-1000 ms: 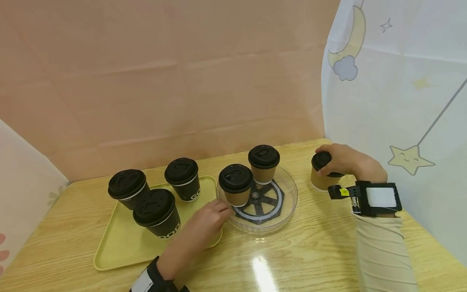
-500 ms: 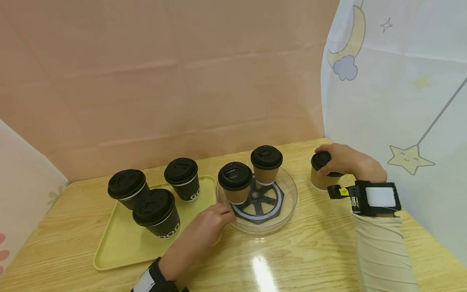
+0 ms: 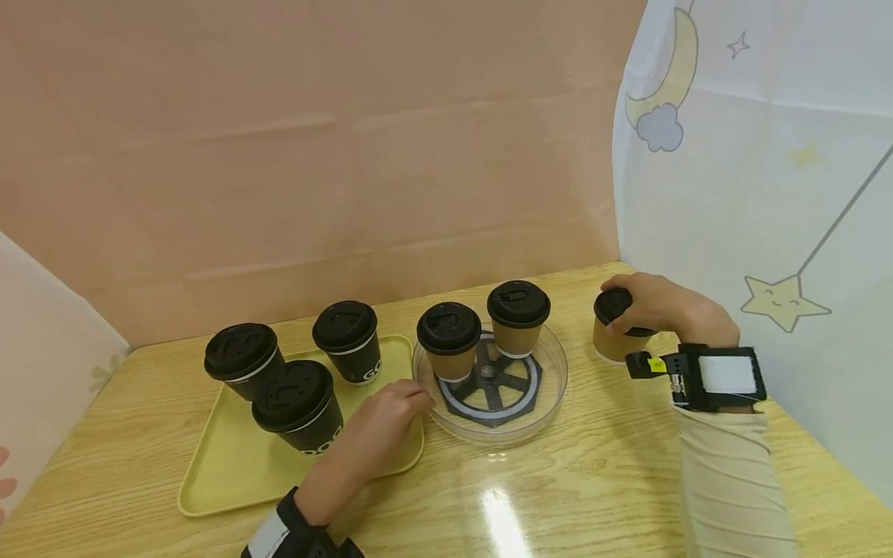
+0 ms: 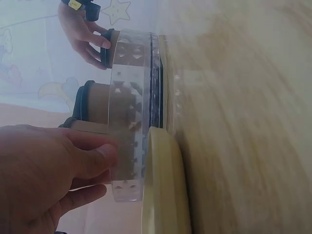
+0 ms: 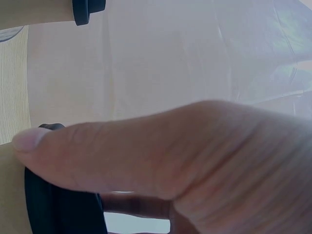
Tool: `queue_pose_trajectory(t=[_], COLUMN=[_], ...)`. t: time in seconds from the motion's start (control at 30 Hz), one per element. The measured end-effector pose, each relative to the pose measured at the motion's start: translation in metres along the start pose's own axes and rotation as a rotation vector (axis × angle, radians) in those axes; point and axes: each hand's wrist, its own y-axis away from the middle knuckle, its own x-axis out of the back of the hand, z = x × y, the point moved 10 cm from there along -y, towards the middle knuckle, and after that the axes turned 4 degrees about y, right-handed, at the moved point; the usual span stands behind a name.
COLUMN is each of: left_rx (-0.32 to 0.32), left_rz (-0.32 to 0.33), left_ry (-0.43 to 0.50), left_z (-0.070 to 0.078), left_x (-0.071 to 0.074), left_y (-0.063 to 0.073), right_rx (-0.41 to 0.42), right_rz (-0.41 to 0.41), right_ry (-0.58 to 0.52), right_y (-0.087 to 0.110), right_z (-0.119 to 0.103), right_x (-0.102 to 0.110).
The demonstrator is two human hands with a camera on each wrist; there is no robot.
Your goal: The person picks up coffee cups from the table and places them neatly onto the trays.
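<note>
My left hand [image 3: 386, 418] pinches the near-left rim of a clear round turntable [image 3: 491, 439], thumb and fingers at its wall in the left wrist view. A black spoked disc [image 3: 494, 395] shows through its floor. Two brown paper coffee cups with black lids, a left cup [image 3: 451, 364] and a right cup [image 3: 516, 339], stand upright in the turntable. At the right, my right hand [image 3: 659, 302] grips another brown coffee cup [image 3: 608, 346] from above, around its black lid [image 5: 63, 204]. That cup stands on the table.
Left of the turntable lies a yellow tray [image 3: 230, 484]. On it stand three black lidded cups: a back-left cup [image 3: 258, 378], a front cup [image 3: 317, 426] and a back-right cup [image 3: 359, 364]. A peach backdrop and a white patterned side wall bound the wooden table [image 3: 558, 496].
The turntable has turned clockwise: its left cup has gone away from me, its right cup rightward. My left hand first shifted slightly toward me, then back left and away. The right hand stays put.
</note>
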Motion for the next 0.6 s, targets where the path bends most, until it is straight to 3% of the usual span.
queue_pose_trajectory(t=[0.13,0.33,0.5,0.6], left_rx=[-0.005,-0.114,-0.068,-0.046], left_rz=[0.012,0.004,-0.069,-0.072], left_ry=[-0.03,-0.044,0.04,0.046], left_z=[-0.001,0.02,0.026,0.023], left_x=[0.0,-0.001,-0.008,-0.01], left_y=[0.0,-0.003,-0.002,-0.001], right_rx=[0.001,0.001,0.001,0.0], right_rz=[0.002,-0.004,-0.007,-0.01], right_ry=[-0.002,-0.007,-0.009,-0.008], right_y=[-0.001,-0.001,-0.001,0.0], right_z=[0.0,0.0,0.001,0.0], right_x=[0.0,0.0,-0.001,-0.001])
